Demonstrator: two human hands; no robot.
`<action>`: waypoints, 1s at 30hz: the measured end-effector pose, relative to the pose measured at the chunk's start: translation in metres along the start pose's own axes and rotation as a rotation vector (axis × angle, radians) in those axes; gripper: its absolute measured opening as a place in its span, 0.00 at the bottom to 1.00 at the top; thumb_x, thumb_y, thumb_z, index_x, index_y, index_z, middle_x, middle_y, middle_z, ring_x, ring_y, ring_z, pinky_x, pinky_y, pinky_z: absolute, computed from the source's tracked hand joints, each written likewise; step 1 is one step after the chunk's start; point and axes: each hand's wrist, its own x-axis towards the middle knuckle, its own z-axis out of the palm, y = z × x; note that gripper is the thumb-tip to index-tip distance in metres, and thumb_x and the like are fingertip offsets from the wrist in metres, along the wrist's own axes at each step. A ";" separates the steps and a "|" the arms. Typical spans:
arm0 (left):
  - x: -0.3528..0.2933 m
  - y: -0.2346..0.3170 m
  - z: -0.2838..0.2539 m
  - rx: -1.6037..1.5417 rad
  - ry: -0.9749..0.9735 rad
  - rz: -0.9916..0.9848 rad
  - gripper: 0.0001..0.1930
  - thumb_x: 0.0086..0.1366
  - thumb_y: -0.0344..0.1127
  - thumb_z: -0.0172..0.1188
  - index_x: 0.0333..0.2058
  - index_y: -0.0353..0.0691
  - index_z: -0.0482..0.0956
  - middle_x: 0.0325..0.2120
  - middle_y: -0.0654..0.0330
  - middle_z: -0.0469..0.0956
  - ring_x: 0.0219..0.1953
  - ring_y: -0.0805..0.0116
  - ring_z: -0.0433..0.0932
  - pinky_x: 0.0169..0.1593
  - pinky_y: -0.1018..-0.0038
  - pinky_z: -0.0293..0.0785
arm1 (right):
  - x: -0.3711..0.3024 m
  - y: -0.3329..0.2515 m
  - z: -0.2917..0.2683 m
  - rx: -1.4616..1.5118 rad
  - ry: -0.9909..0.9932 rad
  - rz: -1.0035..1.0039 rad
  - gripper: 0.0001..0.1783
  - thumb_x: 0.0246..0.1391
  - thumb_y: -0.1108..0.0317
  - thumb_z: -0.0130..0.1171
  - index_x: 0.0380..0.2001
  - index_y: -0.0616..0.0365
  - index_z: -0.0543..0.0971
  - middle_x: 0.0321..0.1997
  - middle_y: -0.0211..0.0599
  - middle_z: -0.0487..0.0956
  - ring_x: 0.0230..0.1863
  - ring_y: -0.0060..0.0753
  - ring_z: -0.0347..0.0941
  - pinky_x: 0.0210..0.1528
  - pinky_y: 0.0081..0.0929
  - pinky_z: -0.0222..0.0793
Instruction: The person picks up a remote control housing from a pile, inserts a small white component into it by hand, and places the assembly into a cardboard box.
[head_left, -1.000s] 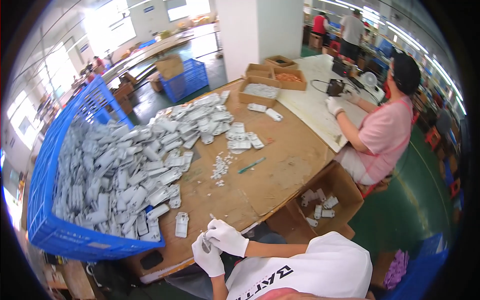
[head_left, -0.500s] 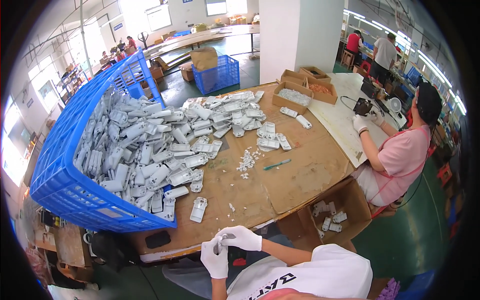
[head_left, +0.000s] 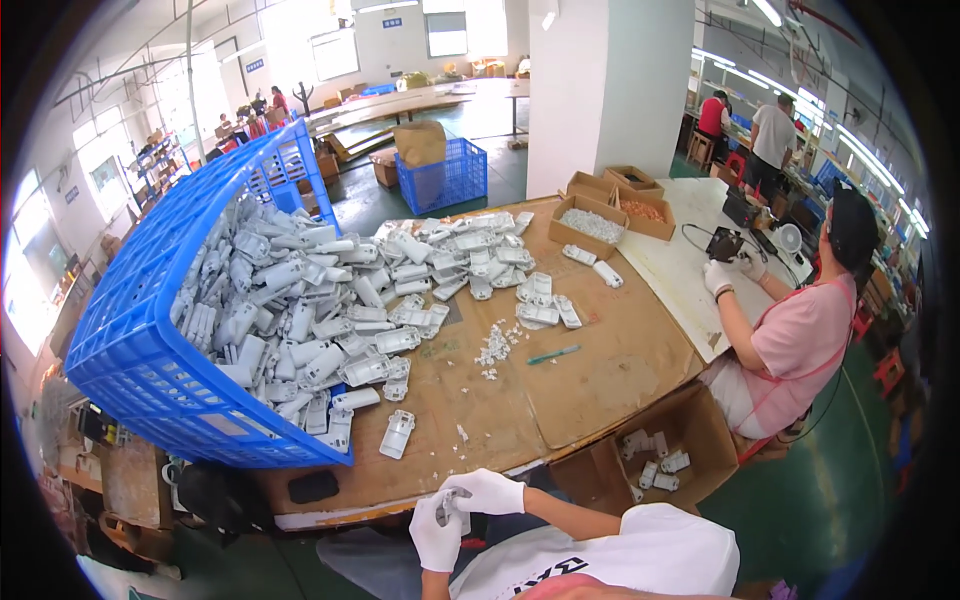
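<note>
Both of my hands wear white gloves and meet just off the table's near edge. My left hand [head_left: 436, 536] is closed around a small grey-white plastic housing [head_left: 447, 508], held upright. My right hand [head_left: 490, 493] grips the upper end of that same part with bent fingers. Much of the part is hidden by the gloves. Closest on the cardboard-covered table [head_left: 500, 420] lies one open white plastic housing [head_left: 397, 434]. Small white plastic scraps [head_left: 494, 345] lie in a heap farther in, beside a teal pen-like tool [head_left: 553, 355].
A tipped blue crate [head_left: 190, 370] spills a large pile of white housings [head_left: 300, 300] across the left side. An open carton [head_left: 690, 440] with several housings stands right, below the table edge. Small boxes [head_left: 590, 225] sit at the back. A co-worker [head_left: 800, 330] sits at right.
The whole view has tilted slightly, so the scene sits a little lower. My hands remain together on the same housing, with the fingers shifted slightly.
</note>
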 end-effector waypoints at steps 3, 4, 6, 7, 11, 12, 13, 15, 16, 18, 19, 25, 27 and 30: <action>-0.004 -0.010 0.001 0.007 -0.020 -0.032 0.13 0.54 0.26 0.64 0.40 0.38 0.81 0.30 0.52 0.78 0.33 0.58 0.79 0.37 0.68 0.76 | -0.002 0.003 0.003 -0.015 -0.057 0.015 0.16 0.62 0.60 0.55 0.49 0.54 0.78 0.39 0.46 0.81 0.37 0.45 0.78 0.44 0.35 0.73; -0.006 -0.016 0.000 -0.025 -0.042 -0.071 0.13 0.54 0.26 0.64 0.40 0.37 0.81 0.31 0.52 0.78 0.33 0.58 0.79 0.37 0.68 0.76 | -0.003 0.004 0.007 0.022 -0.012 -0.043 0.15 0.63 0.61 0.54 0.50 0.54 0.78 0.41 0.46 0.82 0.41 0.44 0.80 0.46 0.35 0.73; -0.005 -0.029 0.002 -0.047 -0.060 -0.044 0.17 0.53 0.23 0.63 0.44 0.35 0.79 0.33 0.53 0.79 0.36 0.63 0.82 0.40 0.70 0.78 | -0.008 0.005 0.013 0.184 0.043 0.083 0.17 0.61 0.64 0.57 0.52 0.55 0.77 0.44 0.43 0.83 0.45 0.35 0.81 0.49 0.31 0.73; -0.004 -0.023 0.002 -0.119 -0.051 -0.091 0.17 0.53 0.23 0.64 0.44 0.35 0.79 0.34 0.54 0.79 0.36 0.64 0.82 0.41 0.70 0.77 | -0.008 0.005 0.016 0.180 0.043 0.076 0.17 0.61 0.64 0.57 0.52 0.55 0.77 0.44 0.43 0.83 0.45 0.35 0.81 0.49 0.31 0.73; 0.008 -0.003 -0.003 -0.176 -0.006 -0.035 0.13 0.55 0.23 0.64 0.41 0.36 0.77 0.34 0.52 0.78 0.35 0.59 0.80 0.40 0.70 0.77 | -0.007 -0.003 0.024 0.343 0.261 0.101 0.17 0.62 0.66 0.57 0.52 0.57 0.78 0.44 0.39 0.83 0.46 0.24 0.78 0.52 0.25 0.72; 0.010 -0.013 0.000 -0.137 -0.025 0.011 0.13 0.56 0.22 0.64 0.40 0.36 0.76 0.35 0.53 0.77 0.36 0.59 0.80 0.41 0.71 0.77 | -0.006 -0.001 0.024 0.391 0.269 0.076 0.16 0.63 0.66 0.56 0.52 0.58 0.78 0.43 0.38 0.83 0.45 0.23 0.78 0.51 0.25 0.72; 0.010 -0.008 -0.002 -0.156 -0.026 -0.003 0.13 0.56 0.23 0.64 0.40 0.36 0.76 0.35 0.53 0.77 0.36 0.59 0.80 0.41 0.70 0.76 | -0.005 -0.004 0.024 0.406 0.296 0.052 0.16 0.64 0.67 0.55 0.52 0.61 0.77 0.42 0.36 0.82 0.43 0.22 0.77 0.49 0.23 0.72; 0.017 0.001 -0.005 -0.125 -0.048 0.001 0.12 0.56 0.23 0.64 0.39 0.36 0.75 0.35 0.53 0.78 0.36 0.58 0.80 0.42 0.69 0.76 | -0.006 -0.007 0.022 0.310 0.303 0.061 0.16 0.64 0.68 0.54 0.53 0.61 0.76 0.43 0.39 0.82 0.41 0.26 0.79 0.47 0.25 0.74; 0.018 0.002 -0.005 -0.126 -0.052 -0.010 0.12 0.56 0.23 0.64 0.39 0.36 0.75 0.35 0.53 0.78 0.36 0.58 0.80 0.42 0.69 0.76 | -0.005 -0.004 0.024 0.242 0.345 -0.033 0.18 0.63 0.71 0.53 0.56 0.60 0.74 0.44 0.43 0.82 0.41 0.34 0.81 0.46 0.29 0.75; 0.020 0.001 -0.001 -0.060 -0.045 -0.028 0.11 0.57 0.25 0.63 0.39 0.36 0.75 0.34 0.51 0.78 0.36 0.56 0.80 0.41 0.68 0.75 | -0.007 -0.003 0.028 0.199 0.351 -0.039 0.19 0.62 0.73 0.53 0.56 0.60 0.73 0.44 0.44 0.82 0.41 0.37 0.81 0.45 0.30 0.75; 0.020 -0.001 0.004 -0.051 0.015 -0.037 0.08 0.58 0.26 0.64 0.36 0.35 0.75 0.28 0.54 0.77 0.30 0.62 0.77 0.37 0.70 0.73 | -0.006 -0.003 0.030 0.152 0.360 -0.059 0.20 0.61 0.75 0.52 0.57 0.59 0.73 0.44 0.45 0.82 0.42 0.40 0.81 0.45 0.32 0.76; 0.014 0.003 0.013 0.002 0.071 -0.134 0.09 0.59 0.28 0.65 0.30 0.35 0.72 0.22 0.56 0.75 0.25 0.66 0.73 0.33 0.70 0.71 | -0.007 0.003 0.029 -0.061 0.390 -0.208 0.21 0.57 0.77 0.55 0.55 0.59 0.74 0.45 0.49 0.81 0.43 0.48 0.80 0.45 0.36 0.76; 0.016 0.003 0.011 -0.022 0.061 -0.144 0.09 0.59 0.28 0.65 0.30 0.35 0.72 0.22 0.56 0.74 0.24 0.67 0.73 0.32 0.71 0.71 | -0.007 0.004 0.027 -0.045 0.394 -0.223 0.21 0.56 0.77 0.55 0.54 0.58 0.74 0.44 0.49 0.81 0.43 0.49 0.80 0.44 0.36 0.76; 0.016 0.007 0.006 -0.060 0.061 -0.158 0.08 0.57 0.27 0.65 0.29 0.36 0.72 0.22 0.54 0.75 0.24 0.64 0.75 0.32 0.71 0.72 | -0.008 -0.006 0.021 -0.011 0.295 -0.140 0.17 0.57 0.74 0.57 0.51 0.56 0.75 0.43 0.46 0.81 0.42 0.51 0.80 0.43 0.38 0.76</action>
